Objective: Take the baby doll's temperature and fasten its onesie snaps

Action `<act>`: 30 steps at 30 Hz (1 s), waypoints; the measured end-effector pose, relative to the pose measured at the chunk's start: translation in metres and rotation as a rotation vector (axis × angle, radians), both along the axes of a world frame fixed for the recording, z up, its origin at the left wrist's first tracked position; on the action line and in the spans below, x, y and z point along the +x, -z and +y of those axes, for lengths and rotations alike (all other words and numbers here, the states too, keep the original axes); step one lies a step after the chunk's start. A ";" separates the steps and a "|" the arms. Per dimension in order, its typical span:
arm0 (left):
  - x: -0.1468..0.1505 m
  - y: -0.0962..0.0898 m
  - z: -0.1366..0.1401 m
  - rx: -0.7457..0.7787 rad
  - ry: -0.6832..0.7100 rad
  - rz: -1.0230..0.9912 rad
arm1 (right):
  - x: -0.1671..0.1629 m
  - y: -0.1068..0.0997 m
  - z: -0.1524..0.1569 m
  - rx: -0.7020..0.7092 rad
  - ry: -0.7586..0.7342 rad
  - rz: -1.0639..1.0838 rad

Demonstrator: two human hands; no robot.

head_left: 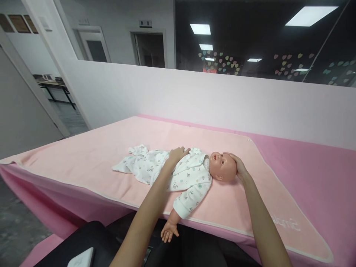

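Observation:
A baby doll [223,167] in a white printed jacket [191,174] and matching trousers [147,165] lies on its back, its head to the right. My left hand [178,154] rests on the doll's belly, fingers stretched out over the cloth. Against the top of the doll's head lies my right hand [237,165], its fingers extended along the far side and partly hidden. One doll arm hangs past the near table edge, palm up. A peach-coloured mat [91,152] is spread beneath the doll.
A pink cloth [314,167] covers the table under the mat and drapes over its front. Behind stands a low white wall [211,100] with dark glass above. A white flat object [81,258] lies on something black at lower left.

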State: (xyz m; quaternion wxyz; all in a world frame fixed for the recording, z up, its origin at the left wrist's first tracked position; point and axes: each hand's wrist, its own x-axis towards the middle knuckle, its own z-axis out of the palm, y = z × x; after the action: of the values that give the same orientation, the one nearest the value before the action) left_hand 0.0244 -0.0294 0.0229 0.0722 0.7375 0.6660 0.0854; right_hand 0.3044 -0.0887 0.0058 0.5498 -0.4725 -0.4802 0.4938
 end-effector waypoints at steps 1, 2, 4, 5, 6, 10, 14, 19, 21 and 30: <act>0.000 0.000 0.000 0.000 0.003 0.000 | 0.002 0.002 0.002 0.010 0.015 0.020; 0.000 0.000 0.000 0.000 0.005 0.000 | 0.003 0.005 0.003 0.015 0.022 0.045; 0.000 0.000 0.000 -0.001 0.010 -0.002 | 0.005 0.008 0.005 0.004 0.032 0.099; 0.000 -0.001 0.000 -0.002 0.011 -0.002 | 0.006 0.010 0.005 -0.017 0.034 0.121; 0.000 -0.001 0.000 -0.002 0.010 -0.003 | 0.006 0.011 0.005 -0.051 0.027 0.133; 0.000 -0.002 -0.001 -0.005 0.010 0.010 | 0.007 0.013 0.007 -0.123 0.111 0.067; -0.001 -0.002 -0.002 -0.013 0.020 0.037 | 0.002 0.000 0.005 0.172 0.453 0.017; -0.002 0.001 0.001 -0.009 0.048 0.054 | -0.014 -0.015 -0.009 0.430 0.297 -0.453; -0.002 0.003 0.003 -0.007 0.061 0.056 | -0.016 -0.014 -0.011 0.308 0.190 -0.497; -0.003 0.007 0.005 0.000 0.051 0.050 | -0.007 -0.019 -0.009 0.113 0.048 -0.222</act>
State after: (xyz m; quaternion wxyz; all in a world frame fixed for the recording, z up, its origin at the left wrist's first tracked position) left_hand 0.0216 -0.0243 0.0163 0.0578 0.7561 0.6487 0.0652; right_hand 0.2976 -0.0979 0.0251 0.5305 -0.5041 -0.5538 0.3972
